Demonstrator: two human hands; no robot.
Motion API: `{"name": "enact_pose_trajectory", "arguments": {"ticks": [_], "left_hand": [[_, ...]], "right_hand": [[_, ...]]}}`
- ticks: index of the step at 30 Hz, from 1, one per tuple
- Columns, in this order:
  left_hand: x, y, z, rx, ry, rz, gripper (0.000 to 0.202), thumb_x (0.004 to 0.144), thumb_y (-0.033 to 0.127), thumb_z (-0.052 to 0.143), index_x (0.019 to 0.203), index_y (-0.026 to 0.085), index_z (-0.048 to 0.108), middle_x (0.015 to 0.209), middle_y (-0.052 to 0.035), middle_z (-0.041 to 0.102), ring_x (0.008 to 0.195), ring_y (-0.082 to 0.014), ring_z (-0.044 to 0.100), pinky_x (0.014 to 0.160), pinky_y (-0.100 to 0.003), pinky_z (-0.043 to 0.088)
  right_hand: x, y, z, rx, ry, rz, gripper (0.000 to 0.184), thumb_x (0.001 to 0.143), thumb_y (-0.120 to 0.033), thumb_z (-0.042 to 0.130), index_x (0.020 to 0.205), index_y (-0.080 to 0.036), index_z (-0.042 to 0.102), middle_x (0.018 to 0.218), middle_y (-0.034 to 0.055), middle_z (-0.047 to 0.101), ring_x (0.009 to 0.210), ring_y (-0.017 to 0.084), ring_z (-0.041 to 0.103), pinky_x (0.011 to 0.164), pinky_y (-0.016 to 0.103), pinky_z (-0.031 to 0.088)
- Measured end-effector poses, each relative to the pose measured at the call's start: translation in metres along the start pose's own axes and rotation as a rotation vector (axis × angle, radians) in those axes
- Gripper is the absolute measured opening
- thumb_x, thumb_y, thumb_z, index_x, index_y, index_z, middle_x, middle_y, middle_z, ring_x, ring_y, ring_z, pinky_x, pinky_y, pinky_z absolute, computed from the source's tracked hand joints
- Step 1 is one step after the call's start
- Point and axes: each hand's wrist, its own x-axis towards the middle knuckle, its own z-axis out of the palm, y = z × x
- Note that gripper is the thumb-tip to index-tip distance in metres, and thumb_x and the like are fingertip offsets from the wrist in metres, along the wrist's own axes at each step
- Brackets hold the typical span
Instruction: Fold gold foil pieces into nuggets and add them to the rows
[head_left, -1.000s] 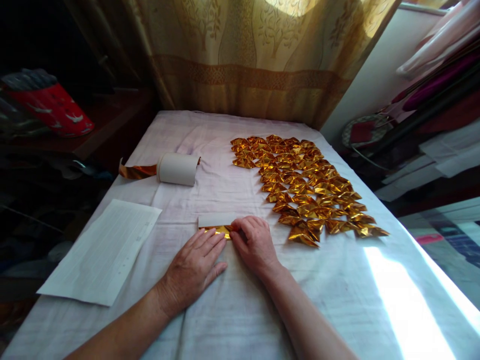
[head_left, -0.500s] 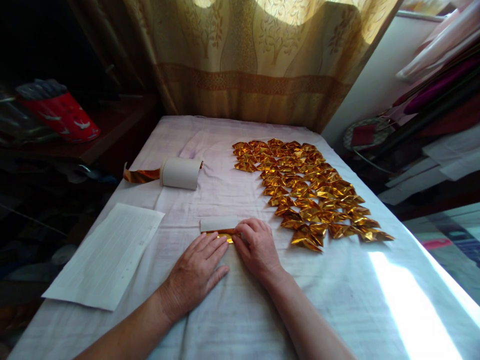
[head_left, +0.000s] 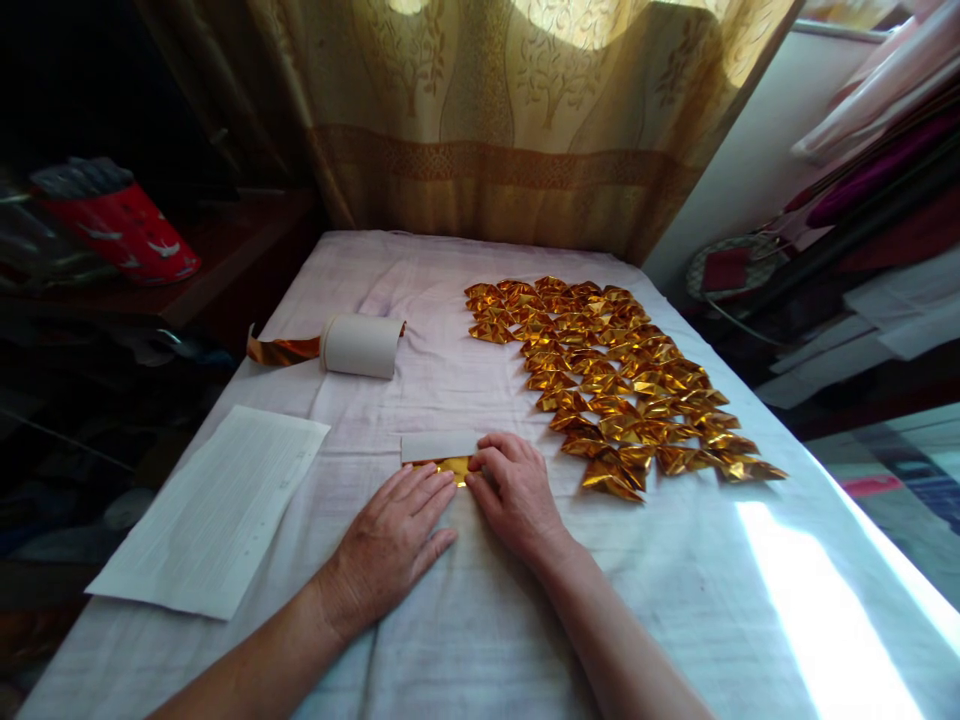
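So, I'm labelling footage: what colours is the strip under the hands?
The strip shows pale grey and shiny gold, best in the head view.

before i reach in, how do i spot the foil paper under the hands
On the cloth-covered table, look where the left hand and right hand nearly meet. The foil paper lies at their fingertips, whitish at its far edge and gold nearer. Unlike the folded gold pieces to its right, it lies flat.

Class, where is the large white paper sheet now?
In the head view, the sheet lies on the left side of the pale cloth, left of the bare left hand.
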Motion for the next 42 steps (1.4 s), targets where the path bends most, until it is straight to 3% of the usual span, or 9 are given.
{"name": "enact_pose_trajectory", "arguments": {"ticks": [12,23,27,30,32,34,37,42], "left_hand": [[-0.015,-0.020,-0.009,0.031,0.009,0.037,0.037,0.102,0.034,0.041,0.130,0.020,0.060,0.134,-0.0039,0.063,0.128,-0.0193,0.055,0.115,-0.040,0.035],[-0.038,-0.035,-0.021,0.096,0.016,-0.009,0.038,0.101,0.038,0.042,0.129,0.021,0.062,0.131,-0.0026,0.066,0.123,-0.0214,0.059,0.113,-0.042,0.035],[-0.037,-0.033,-0.021,0.098,0.054,-0.016,0.035,0.101,0.034,0.043,0.125,0.022,0.064,0.129,-0.0024,0.067,0.123,-0.0213,0.059,0.114,-0.043,0.033],[-0.035,-0.031,-0.020,0.108,0.071,-0.022,0.033,0.100,0.032,0.046,0.123,0.021,0.066,0.127,-0.0028,0.069,0.121,-0.0225,0.060,0.114,-0.044,0.032],[-0.034,-0.030,-0.020,0.118,0.081,-0.020,0.032,0.100,0.031,0.045,0.122,0.021,0.067,0.124,-0.0031,0.070,0.119,-0.0229,0.061,0.113,-0.044,0.033],[-0.034,-0.029,-0.020,0.124,0.092,-0.022,0.033,0.100,0.030,0.043,0.122,0.021,0.067,0.123,-0.0042,0.071,0.117,-0.0228,0.062,0.112,-0.044,0.034],[-0.034,-0.029,-0.020,0.107,0.092,-0.026,0.034,0.099,0.029,0.043,0.124,0.021,0.065,0.124,-0.0050,0.070,0.118,-0.0233,0.062,0.111,-0.045,0.036],[-0.035,-0.029,-0.019,0.083,0.110,-0.037,0.032,0.099,0.029,0.044,0.122,0.023,0.067,0.122,-0.0043,0.071,0.117,-0.0232,0.062,0.111,-0.046,0.037]], "right_hand": [[0.000,0.005,-0.003,0.046,-0.018,-0.022,0.012,0.084,-0.013,0.061,0.090,-0.023,0.066,0.108,0.0047,0.066,0.106,0.022,0.058,0.092,0.038,0.039],[-0.001,0.010,0.000,0.036,-0.006,-0.046,0.012,0.087,-0.016,0.059,0.090,-0.024,0.067,0.109,0.0054,0.066,0.108,0.022,0.058,0.093,0.039,0.040],[-0.005,0.007,0.000,-0.041,0.107,-0.103,0.015,0.090,-0.016,0.054,0.091,-0.023,0.067,0.108,0.0062,0.067,0.106,0.022,0.058,0.093,0.038,0.042],[-0.010,-0.005,-0.001,-0.147,0.193,-0.186,0.020,0.094,-0.017,0.051,0.104,-0.023,0.067,0.119,0.0079,0.066,0.116,0.023,0.055,0.100,0.040,0.039],[-0.013,-0.017,0.001,-0.172,0.095,-0.304,0.029,0.097,-0.019,0.049,0.122,-0.025,0.063,0.130,0.0062,0.064,0.125,0.021,0.051,0.108,0.039,0.034],[-0.015,-0.027,0.006,-0.166,-0.102,-0.387,0.039,0.099,-0.030,0.048,0.138,-0.024,0.053,0.142,0.0058,0.056,0.136,0.021,0.044,0.116,0.042,0.028],[-0.017,-0.034,0.010,-0.163,-0.336,-0.343,0.057,0.099,-0.045,0.046,0.149,-0.021,0.038,0.154,0.0069,0.041,0.145,0.023,0.032,0.121,0.048,0.019],[-0.021,-0.023,0.001,-0.223,-0.416,-0.248,0.062,0.099,-0.051,0.042,0.152,-0.018,0.034,0.158,0.0093,0.031,0.147,0.025,0.028,0.121,0.054,0.018]]}}
